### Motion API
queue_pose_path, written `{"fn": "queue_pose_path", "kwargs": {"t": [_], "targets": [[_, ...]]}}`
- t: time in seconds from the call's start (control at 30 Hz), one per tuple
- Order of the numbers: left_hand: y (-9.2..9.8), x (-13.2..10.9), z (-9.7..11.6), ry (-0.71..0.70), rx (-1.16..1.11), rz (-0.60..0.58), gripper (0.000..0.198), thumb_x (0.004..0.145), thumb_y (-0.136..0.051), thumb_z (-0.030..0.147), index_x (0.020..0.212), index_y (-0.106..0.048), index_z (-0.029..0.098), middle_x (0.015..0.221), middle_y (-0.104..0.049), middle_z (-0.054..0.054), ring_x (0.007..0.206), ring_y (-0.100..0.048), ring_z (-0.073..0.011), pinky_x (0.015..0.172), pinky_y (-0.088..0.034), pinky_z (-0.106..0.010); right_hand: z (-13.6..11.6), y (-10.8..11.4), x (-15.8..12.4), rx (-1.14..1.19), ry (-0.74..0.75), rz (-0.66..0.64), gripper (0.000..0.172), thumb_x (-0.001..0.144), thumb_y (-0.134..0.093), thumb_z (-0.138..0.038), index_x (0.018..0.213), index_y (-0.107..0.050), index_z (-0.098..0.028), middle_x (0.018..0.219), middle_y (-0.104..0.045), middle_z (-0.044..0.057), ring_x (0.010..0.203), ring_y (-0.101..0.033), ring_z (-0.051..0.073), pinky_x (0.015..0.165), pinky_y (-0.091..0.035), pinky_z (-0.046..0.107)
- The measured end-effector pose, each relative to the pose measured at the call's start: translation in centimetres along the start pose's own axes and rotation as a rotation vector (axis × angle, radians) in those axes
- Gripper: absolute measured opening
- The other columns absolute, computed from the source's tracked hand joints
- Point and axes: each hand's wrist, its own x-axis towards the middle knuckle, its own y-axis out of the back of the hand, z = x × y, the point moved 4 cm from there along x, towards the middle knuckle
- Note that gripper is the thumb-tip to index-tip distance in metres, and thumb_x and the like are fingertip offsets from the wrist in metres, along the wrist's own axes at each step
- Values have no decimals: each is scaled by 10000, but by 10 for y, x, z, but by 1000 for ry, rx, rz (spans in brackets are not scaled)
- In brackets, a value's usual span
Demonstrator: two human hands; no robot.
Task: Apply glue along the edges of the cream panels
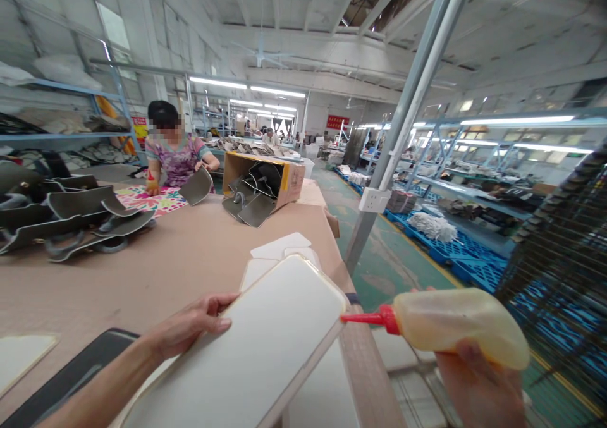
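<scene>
My left hand [202, 320] grips the left edge of a white panel [265, 327] with rounded corners, thumb on top. The panel is tilted, and a yellowish line runs along its rim. In my right hand [478, 371] is a squeeze bottle [455, 320] of pale yellow liquid, lying on its side. Its red nozzle [363, 318] points left and meets the panel's right corner. More white panels [322, 390] lie below and behind the held one, partly hidden by it.
Curved dark olive pieces [80, 207] are piled on the tan table [190, 257] at left. A cardboard box [290, 184] holds similar pieces. Across the table, a co-worker [177, 153] holds one. A grey post [408, 99] stands right of the table, near blue pallets [436, 244].
</scene>
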Motion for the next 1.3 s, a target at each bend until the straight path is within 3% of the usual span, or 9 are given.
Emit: {"fn": "queue_pose_path", "kwargs": {"t": [0.13,0.23,0.47,0.8,1.03,1.3], "targets": [[-1,1,-4,-5,-31,4,602,688,-757,274,1268,-614,196,1129,-713,-95,934,-693,-269,788,-553,-336,9,13,2,44,18,-75,516,569,-814,-142,1060,-672,-214,968,-697,98,989,-642,273,824,-560,360],[-3,4,-5,-19,-58,-1,616,685,-762,269,1277,-609,195,1113,-718,-97,947,-692,-279,799,-553,-344,13,16,2,43,18,-96,482,591,-815,-148,1048,-673,-209,973,-695,103,1016,-630,289,842,-555,397],[-8,11,-5,-32,-87,21,649,661,-784,266,1282,-608,198,1048,-737,-89,870,-704,-251,773,-559,-322,1,-9,-9,14,45,28,615,534,-869,-247,1104,-644,-196,1001,-690,99,1079,-596,319,901,-527,449],[-10,16,-7,-74,-98,-9,642,708,-754,254,1320,-572,187,1047,-734,-100,846,-706,-229,759,-557,-303,4,-6,-13,-9,81,38,575,567,-884,-336,1079,-655,-208,1054,-677,86,1017,-626,285,756,-587,321],[-6,22,-13,-84,-143,-17,666,710,-755,242,1340,-547,187,1056,-732,-109,857,-708,-230,773,-564,-318,8,-7,-17,-25,59,37,597,558,-888,-376,1077,-649,-203,945,-694,102,905,-659,312,651,-608,370],[-8,25,-12,-85,-161,9,641,675,-790,250,1280,-597,162,1047,-738,-124,836,-718,-222,723,-574,-281,6,-20,-22,15,41,29,568,562,-865,-298,1075,-636,-217,901,-698,85,754,-681,298,559,-608,361]]}}
